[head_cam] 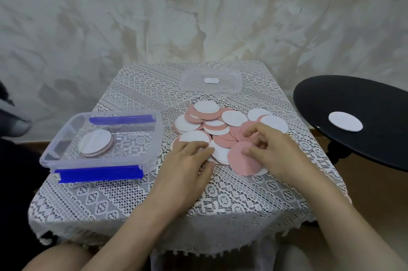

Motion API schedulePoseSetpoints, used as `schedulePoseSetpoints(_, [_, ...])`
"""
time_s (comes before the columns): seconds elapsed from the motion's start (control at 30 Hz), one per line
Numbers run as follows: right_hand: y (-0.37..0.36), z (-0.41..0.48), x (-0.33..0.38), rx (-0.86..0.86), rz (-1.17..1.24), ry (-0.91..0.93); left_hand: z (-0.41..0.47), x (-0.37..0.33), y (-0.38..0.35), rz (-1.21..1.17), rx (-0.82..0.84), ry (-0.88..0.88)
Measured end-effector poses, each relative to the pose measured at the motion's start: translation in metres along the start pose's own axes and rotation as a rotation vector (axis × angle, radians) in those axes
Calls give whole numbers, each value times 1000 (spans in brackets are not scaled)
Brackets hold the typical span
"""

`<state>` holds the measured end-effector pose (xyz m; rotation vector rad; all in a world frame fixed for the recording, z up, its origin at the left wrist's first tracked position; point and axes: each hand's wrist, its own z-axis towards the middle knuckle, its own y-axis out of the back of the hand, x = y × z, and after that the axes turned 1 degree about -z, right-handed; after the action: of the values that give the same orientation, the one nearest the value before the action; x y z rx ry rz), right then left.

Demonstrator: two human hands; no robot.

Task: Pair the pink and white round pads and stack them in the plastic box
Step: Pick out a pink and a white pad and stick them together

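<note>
The right grip [271, 149] was clenched on a large pink round pad [241, 160] at the near edge of the heap. Its thumb pressed the pad's face and its fingers curled over behind. A white rim peeked out beneath, so that pad may have had its partner under it. The left grip [187, 160] lay released, fingers straight and flat on a white round pad [195, 138] at the heap's left side.

The jumbled heap of pink and white round pads [217, 122] sat mid-table on the white lace tablecloth [154, 193]. To the left stood the clear rectangular plastic box with blue clips [47, 156], lid off, with a short stack of paired pads [96, 144] inside, white face up. The clear plastic lid [234, 87] lay behind the heap. Out right, one stray white round pad [345, 121] sat on a black round stand [331, 94].

Now the danger — those thin discs overlapped tightly, so a lift could drag a neighbour along or make a same-colour pair. An edge pinch might let the lower pad slip out on the way to the box. A careless drop could knock the stack askew. And that stray pad, if forgotten, would likely leave one pink without a partner.
</note>
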<state>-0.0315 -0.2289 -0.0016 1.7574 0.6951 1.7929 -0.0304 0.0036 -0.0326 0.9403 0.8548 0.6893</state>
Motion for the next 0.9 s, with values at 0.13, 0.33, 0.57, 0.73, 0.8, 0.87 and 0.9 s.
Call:
schedulePoseSetpoints(0.13, [-10,1,10,88,246,54,-1,-2,5,-75,13,16])
schedulePoseSetpoints(0.33, [-28,1,18,187,351,66,-6,-4,12,-363,-51,177])
schedulePoseSetpoints(0.57, [-3,12,0,-137,-82,10,-1,7,17,-376,-41,294])
schedulePoseSetpoints(0.73, [0,17,-5,-100,-427,-83,0,3,15,-410,-11,297])
schedulePoseSetpoints(0.8, [-4,13,-2,-76,-389,-63,0,3,14,-444,-11,309])
schedulePoseSetpoints(0.87, [-8,8,3,-55,-340,-12,1,4,13,-490,-14,334])
schedulePoseSetpoints(0.9, [-9,6,6,-45,-300,3,1,3,13,-505,-14,345])
